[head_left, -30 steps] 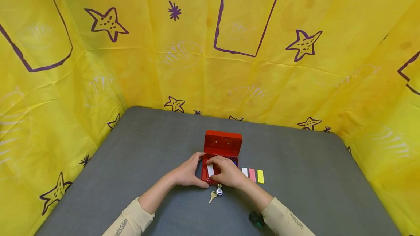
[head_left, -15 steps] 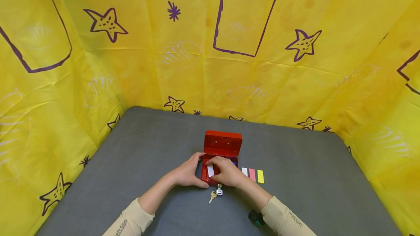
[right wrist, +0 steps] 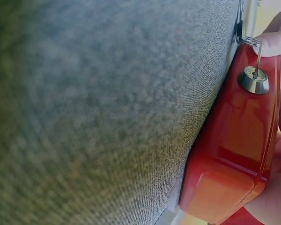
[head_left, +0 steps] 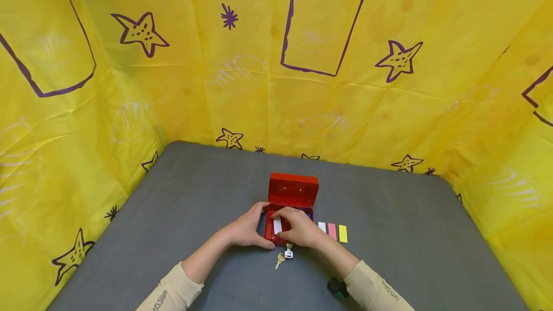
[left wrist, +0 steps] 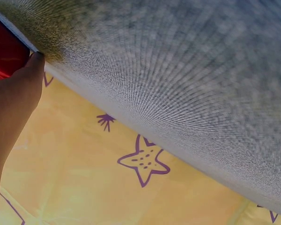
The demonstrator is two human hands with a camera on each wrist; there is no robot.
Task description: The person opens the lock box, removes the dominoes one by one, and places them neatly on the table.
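Observation:
A small red cash box (head_left: 294, 190) stands on the table with its lid raised. My left hand (head_left: 247, 228) grips the box's left side, thumb at the front corner and fingers toward the back. Reaching into the box, my right hand (head_left: 300, 227) holds a white strip-shaped pad (head_left: 277, 227) between thumb and fingers. Something blue (head_left: 308, 215) shows inside at the right; the hand hides much of the interior. In the right wrist view a key sits in the round lock (right wrist: 254, 80) on the box's front. Another key (head_left: 280, 259) hangs from it onto the table.
To the right of the box lie white (head_left: 322, 227), pink (head_left: 331, 232) and yellow (head_left: 343, 233) strips in a row. A dark object (head_left: 336, 288) rests beside my right sleeve. Yellow patterned cloth (head_left: 242, 85) walls the grey table (head_left: 410, 234) at the back and sides.

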